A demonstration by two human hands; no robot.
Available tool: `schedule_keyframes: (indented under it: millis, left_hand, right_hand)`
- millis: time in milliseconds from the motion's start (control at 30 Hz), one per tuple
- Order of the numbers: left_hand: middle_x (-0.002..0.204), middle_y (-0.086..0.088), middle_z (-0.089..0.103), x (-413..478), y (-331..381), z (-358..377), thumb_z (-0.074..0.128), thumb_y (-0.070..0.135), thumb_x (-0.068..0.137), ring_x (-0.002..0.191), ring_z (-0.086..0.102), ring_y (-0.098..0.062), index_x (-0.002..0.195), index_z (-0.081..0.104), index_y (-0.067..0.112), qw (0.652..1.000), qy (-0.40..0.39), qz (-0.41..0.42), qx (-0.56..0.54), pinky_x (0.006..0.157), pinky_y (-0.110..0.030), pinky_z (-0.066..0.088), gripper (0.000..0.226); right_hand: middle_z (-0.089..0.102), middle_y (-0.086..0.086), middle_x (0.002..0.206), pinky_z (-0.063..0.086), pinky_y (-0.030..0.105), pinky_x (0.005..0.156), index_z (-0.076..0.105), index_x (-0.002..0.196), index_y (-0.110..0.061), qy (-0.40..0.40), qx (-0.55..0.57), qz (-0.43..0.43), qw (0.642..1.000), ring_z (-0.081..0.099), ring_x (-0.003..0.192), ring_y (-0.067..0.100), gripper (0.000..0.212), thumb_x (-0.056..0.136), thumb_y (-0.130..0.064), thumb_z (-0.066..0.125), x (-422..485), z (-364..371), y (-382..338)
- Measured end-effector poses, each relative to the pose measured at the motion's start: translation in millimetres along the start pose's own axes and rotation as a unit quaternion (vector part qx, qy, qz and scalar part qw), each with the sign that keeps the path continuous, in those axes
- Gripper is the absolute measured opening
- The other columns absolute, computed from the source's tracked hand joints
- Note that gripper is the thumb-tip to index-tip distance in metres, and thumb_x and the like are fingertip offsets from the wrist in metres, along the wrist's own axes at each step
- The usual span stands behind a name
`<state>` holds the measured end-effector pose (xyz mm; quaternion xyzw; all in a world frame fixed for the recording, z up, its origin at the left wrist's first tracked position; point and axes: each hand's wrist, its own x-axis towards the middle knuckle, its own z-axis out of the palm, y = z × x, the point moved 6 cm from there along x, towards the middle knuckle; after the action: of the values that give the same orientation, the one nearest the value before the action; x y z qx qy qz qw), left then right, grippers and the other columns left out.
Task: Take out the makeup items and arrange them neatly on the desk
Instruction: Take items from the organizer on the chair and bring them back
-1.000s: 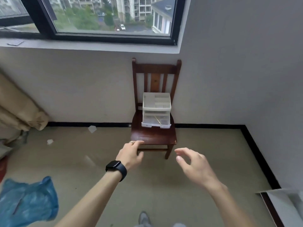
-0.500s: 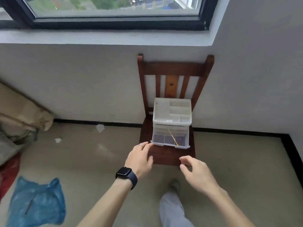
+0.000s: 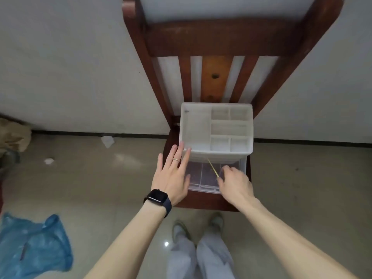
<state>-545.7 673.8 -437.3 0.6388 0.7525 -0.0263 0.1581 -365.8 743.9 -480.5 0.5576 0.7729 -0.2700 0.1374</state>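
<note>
Both hands have reached the dark wooden chair (image 3: 201, 201). The left hand (image 3: 171, 178), fingers straight, braces the white plastic compartment organiser (image 3: 198, 127); the right hand (image 3: 235, 182) curls into its clear pulled-out drawer (image 3: 201, 176) beside the thin yellow stick (image 3: 212, 167), grip unclear. A hard tug could drag the organiser off the seat.

— What carries everything here?
— A dark wooden chair (image 3: 201, 201) set against the wall. A white plastic organizer (image 3: 216, 127) sits on its seat.
— And under the chair?
— The tiled floor (image 3: 100, 182). A crumpled blue bag (image 3: 34, 242) and two white paper scraps (image 3: 107, 140) lie off to its left.
</note>
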Motion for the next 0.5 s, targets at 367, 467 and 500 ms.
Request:
schedule_keyframes:
  millis: [367, 467, 500]
  left_hand:
    - [0.167, 0.001, -0.002, 20.0, -12.6, 29.0, 0.049, 0.034, 0.095, 0.154, -0.005, -0.019, 0.160, 0.001, 0.016, 0.999, -0.002, 0.043, -0.005, 0.121, -0.051, 0.007, 0.082]
    - [0.166, 0.003, -0.009, 21.2, -13.7, 27.9, 0.046, 0.033, 0.096, 0.153, -0.012, -0.017, 0.159, -0.006, 0.018, 0.999, -0.017, 0.049, -0.005, 0.120, -0.049, -0.001, 0.083]
    - [0.166, 0.004, -0.011, 21.5, -14.3, 27.7, 0.046, 0.031, 0.096, 0.153, -0.014, -0.016, 0.159, -0.007, 0.019, 0.998, -0.023, 0.051, -0.003, 0.119, -0.049, -0.002, 0.084]
  right_hand:
    - [0.060, 0.010, 0.120, 0.046, 0.036, 0.077, 0.054, 0.121, -0.009, -0.001, -0.180, -0.041, 0.983, 0.054, 0.110, 0.030, 0.029, 0.093, -0.008, 0.050, 27.1, 32.4, -25.1]
    - [0.059, 0.012, 0.122, 0.046, 0.038, 0.086, 0.053, 0.124, -0.007, 0.007, -0.203, -0.083, 0.976, 0.053, 0.115, 0.031, 0.034, 0.090, -0.005, 0.052, 22.6, 25.8, -33.9]
    - [0.059, 0.012, 0.122, 0.046, 0.038, 0.088, 0.053, 0.125, -0.007, 0.016, -0.204, -0.095, 0.974, 0.053, 0.115, 0.031, 0.036, 0.089, -0.005, 0.055, 20.9, 20.0, -35.5]
